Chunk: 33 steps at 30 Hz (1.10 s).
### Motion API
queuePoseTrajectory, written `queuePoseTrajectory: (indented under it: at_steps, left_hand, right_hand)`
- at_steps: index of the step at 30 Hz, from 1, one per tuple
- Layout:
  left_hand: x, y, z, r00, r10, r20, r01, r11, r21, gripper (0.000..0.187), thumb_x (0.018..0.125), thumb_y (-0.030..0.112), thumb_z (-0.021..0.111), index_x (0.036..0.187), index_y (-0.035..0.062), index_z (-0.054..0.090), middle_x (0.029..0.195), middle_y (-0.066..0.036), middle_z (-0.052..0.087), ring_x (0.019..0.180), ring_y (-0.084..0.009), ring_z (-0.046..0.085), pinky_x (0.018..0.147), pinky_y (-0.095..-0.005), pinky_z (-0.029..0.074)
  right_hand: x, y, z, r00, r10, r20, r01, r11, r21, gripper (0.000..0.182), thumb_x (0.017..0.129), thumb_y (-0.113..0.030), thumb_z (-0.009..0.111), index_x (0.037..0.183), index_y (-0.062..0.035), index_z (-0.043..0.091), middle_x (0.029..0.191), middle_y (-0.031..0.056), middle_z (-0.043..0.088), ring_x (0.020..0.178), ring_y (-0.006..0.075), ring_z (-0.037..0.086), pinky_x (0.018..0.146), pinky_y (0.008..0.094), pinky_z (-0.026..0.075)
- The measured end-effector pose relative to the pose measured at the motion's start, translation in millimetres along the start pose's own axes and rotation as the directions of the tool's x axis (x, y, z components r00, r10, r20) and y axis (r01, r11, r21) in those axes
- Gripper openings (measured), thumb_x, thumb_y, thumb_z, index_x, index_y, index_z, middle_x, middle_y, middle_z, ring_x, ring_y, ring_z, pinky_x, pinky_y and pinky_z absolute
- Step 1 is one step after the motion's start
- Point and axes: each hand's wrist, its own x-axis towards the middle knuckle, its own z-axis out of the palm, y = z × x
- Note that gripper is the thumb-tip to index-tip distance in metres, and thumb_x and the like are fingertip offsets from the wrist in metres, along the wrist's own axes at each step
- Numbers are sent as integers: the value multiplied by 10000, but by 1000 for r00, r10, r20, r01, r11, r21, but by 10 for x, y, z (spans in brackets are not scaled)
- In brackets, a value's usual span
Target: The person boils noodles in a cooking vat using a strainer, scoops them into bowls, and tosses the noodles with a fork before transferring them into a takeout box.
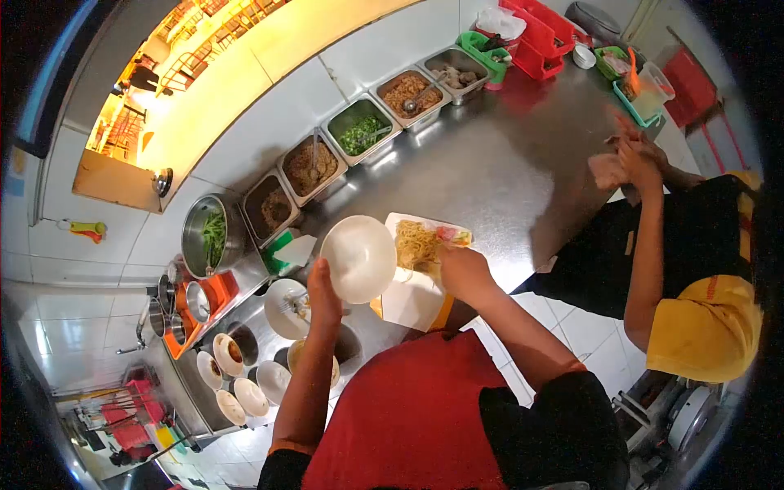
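My left hand (324, 296) grips the rim of a white bowl (356, 263), tilted so that its inside faces me; only faint residue shows in it. Just right of the bowl lies an opened white paper takeaway box (410, 304) on the metal counter. Yellow noodles (416, 247) fill part of it, with small colourful packets (454, 236) at its far right end. Over the box's right side, my right hand (465, 273) is closed, its fingertips at the noodles and packets. What those fingers hold, if anything, is hidden.
Metal pans of toppings, among them chopped greens (360, 133), line the wall side of the steel counter (523, 155). Used bowls (250, 397) stand at lower left near a pot of green vegetables (213, 237). At right, a co-worker's hands (633, 159) hold something pale.
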Motion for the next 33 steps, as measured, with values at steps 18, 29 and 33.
queuePoseTrajectory:
  at_steps: [18,29,33]
  left_hand:
    - [-814,140,-416,969,-242,-49,189,854,-485,664,1012,560,282,1447,66,366,1417,-126,472,1305,-256,464,1090,-397,368]
    - [-1028,62,-470,944,-301,-132,184,818,-545,646,1019,545,263,1436,66,380,1413,-120,479,1293,-255,476,1080,-398,376]
    - [-1084,-74,-488,932,-330,-152,172,769,-616,640,1019,542,275,1432,67,383,1411,-119,483,1285,-256,487,1080,-397,380]
  right_hand:
    - [176,0,-283,990,-23,136,47,984,-174,232,841,-92,519,1025,-47,653,920,190,696,906,348,681,766,459,540]
    - [261,-6,-136,977,-31,210,80,970,-228,222,805,-97,542,965,0,661,946,194,697,873,336,693,748,440,557]
    - [299,-94,69,986,-37,162,64,983,-171,219,810,-99,534,955,6,659,939,205,692,872,338,693,750,439,558]
